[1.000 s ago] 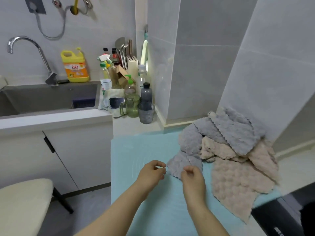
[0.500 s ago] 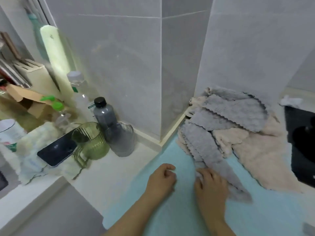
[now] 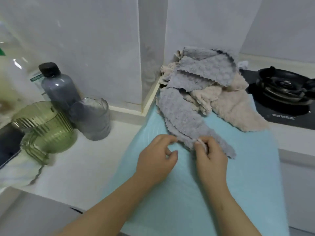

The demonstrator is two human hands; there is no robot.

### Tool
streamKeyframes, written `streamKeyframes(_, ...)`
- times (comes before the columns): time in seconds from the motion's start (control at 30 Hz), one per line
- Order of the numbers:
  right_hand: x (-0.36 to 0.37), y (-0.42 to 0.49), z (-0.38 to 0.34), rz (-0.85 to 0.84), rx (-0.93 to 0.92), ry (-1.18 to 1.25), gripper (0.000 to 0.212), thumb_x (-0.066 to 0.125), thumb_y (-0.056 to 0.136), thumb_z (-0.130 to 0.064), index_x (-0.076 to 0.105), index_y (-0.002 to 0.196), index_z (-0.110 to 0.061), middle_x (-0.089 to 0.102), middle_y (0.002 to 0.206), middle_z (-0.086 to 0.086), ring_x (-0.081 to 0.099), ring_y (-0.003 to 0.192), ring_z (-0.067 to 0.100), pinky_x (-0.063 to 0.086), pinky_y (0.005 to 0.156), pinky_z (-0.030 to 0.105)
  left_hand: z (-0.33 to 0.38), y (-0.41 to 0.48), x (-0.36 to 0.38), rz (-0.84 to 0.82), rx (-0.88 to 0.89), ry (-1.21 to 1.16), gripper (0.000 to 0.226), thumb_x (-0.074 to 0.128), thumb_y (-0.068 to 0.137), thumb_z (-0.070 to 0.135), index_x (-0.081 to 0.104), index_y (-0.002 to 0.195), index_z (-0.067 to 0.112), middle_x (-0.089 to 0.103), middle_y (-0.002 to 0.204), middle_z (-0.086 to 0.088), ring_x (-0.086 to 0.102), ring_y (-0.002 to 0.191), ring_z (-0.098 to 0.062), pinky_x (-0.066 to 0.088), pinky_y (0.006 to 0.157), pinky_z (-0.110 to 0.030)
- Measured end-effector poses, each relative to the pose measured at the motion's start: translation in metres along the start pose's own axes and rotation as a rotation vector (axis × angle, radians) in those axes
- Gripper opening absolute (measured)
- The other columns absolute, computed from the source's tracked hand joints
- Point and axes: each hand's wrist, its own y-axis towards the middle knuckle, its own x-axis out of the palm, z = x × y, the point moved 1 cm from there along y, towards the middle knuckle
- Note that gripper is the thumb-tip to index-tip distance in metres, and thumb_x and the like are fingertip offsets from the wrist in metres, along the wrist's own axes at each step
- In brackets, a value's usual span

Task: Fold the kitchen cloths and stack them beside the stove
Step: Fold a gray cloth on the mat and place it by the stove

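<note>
Pinching the grey cloth's (image 3: 180,116) near edge, the right hand (image 3: 210,159) is holding it on the teal mat (image 3: 247,167), trailing from the pile (image 3: 204,74) beside the stove (image 3: 283,89). The left hand (image 3: 156,154) is curling alongside, its hold unclear. Taking two corners and spreading the cloth flat should be helping the fold.

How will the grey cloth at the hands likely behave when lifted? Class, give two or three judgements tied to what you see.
Probably floppy: the grey cloth lies wrinkled, trailing from the pile to the right hand, which pinches its edge. Likely light, since a fingertip pinch seems enough. Its fluffy surface may drag on the mat rather than slide.
</note>
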Motion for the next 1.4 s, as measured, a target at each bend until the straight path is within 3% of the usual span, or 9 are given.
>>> streamKeyframes(0.13,-0.004,-0.006,-0.006,0.122,-0.025,0.165,0.017,0.049,0.081,-0.02,0.048,0.066,-0.027,0.051,0.062,-0.009,0.046,0.06,0.002,0.036,0.059,0.023,-0.004,0.001,-0.003,0.114,0.055,-0.112,0.035,0.058,0.081,0.011,0.055,0.112,0.028,0.038,0.118,0.019,0.056,0.078,0.002,0.043,0.082,-0.02)
streamKeyframes(0.3,-0.008,-0.029,-0.015,0.14,-0.172,0.097,0.012,0.04,0.07,-0.018,0.045,0.063,-0.01,0.046,0.055,0.0,0.037,0.053,0.008,0.03,0.052,0.027,-0.007,-0.007,-0.007,0.118,0.093,0.062,0.04,0.057,0.08,0.007,0.057,0.114,0.027,0.02,0.149,0.007,0.042,0.123,-0.014,0.04,0.093,-0.028)
streamKeyframes(0.5,-0.018,-0.069,-0.02,0.01,-0.252,-0.205,0.019,0.037,0.07,-0.027,0.049,0.07,-0.012,0.053,0.06,0.007,0.048,0.062,0.024,0.03,0.064,0.029,-0.012,-0.018,-0.011,0.157,0.275,0.141,0.009,0.057,0.085,0.011,0.065,0.089,0.012,0.051,0.122,-0.002,0.045,0.116,-0.025,0.034,0.09,-0.027)
streamKeyframes(0.6,-0.02,-0.076,-0.021,-0.032,-0.265,-0.285,0.024,0.036,0.07,-0.028,0.05,0.071,-0.008,0.055,0.061,0.011,0.051,0.063,0.03,0.032,0.066,0.032,-0.01,-0.021,-0.011,0.175,0.29,0.178,0.018,0.053,0.085,0.009,0.058,0.103,0.012,0.05,0.12,-0.003,0.045,0.112,-0.028,0.041,0.09,-0.036)
streamKeyframes(0.77,-0.015,-0.074,-0.026,-0.15,-0.191,-0.191,0.027,0.044,0.074,-0.031,0.053,0.067,-0.006,0.048,0.056,-0.001,0.045,0.051,0.015,0.045,0.053,0.043,-0.006,-0.022,-0.004,0.098,0.369,0.439,0.064,0.049,0.084,0.009,0.027,0.142,0.024,0.017,0.153,0.0,0.02,0.138,-0.023,0.029,0.106,-0.038)
streamKeyframes(0.9,-0.018,-0.072,-0.025,-0.069,-0.152,-0.127,0.017,0.051,0.087,-0.02,0.055,0.074,-0.01,0.054,0.055,0.001,0.049,0.038,0.011,0.044,0.05,0.032,-0.009,-0.016,-0.001,0.149,0.447,0.523,0.057,0.044,0.088,0.01,0.033,0.141,0.028,0.031,0.148,0.006,0.019,0.141,-0.017,0.021,0.109,-0.034)
streamKeyframes(1.0,-0.017,-0.069,-0.021,0.009,-0.158,-0.198,0.006,0.052,0.084,-0.018,0.053,0.087,-0.023,0.06,0.071,-0.005,0.059,0.056,0.014,0.049,0.06,0.034,-0.008,-0.016,-0.002,0.202,0.451,0.467,0.047,0.044,0.086,0.012,0.044,0.131,0.027,0.048,0.135,0.007,0.034,0.132,-0.015,0.022,0.106,-0.032)
streamKeyframes(1.23,-0.02,-0.062,-0.015,0.205,-0.206,-0.329,0.05,0.05,0.085,-0.017,0.042,0.133,-0.029,0.051,0.128,-0.003,0.045,0.113,0.021,0.04,0.093,0.036,-0.001,-0.025,-0.009,0.34,0.516,0.366,0.031,0.041,0.078,0.038,0.064,0.09,0.02,0.064,0.071,0.002,0.06,0.074,-0.025,0.028,0.075,-0.031)
streamKeyframes(1.4,-0.021,-0.062,-0.017,0.091,-0.16,-0.322,0.06,0.051,0.089,-0.038,0.026,0.143,-0.036,0.036,0.144,-0.003,0.037,0.125,0.022,0.032,0.102,0.036,0.001,-0.033,-0.021,0.295,0.381,0.012,0.027,0.05,0.092,0.034,0.064,0.103,0.015,0.067,0.089,-0.005,0.057,0.087,-0.024,0.037,0.071,-0.031)
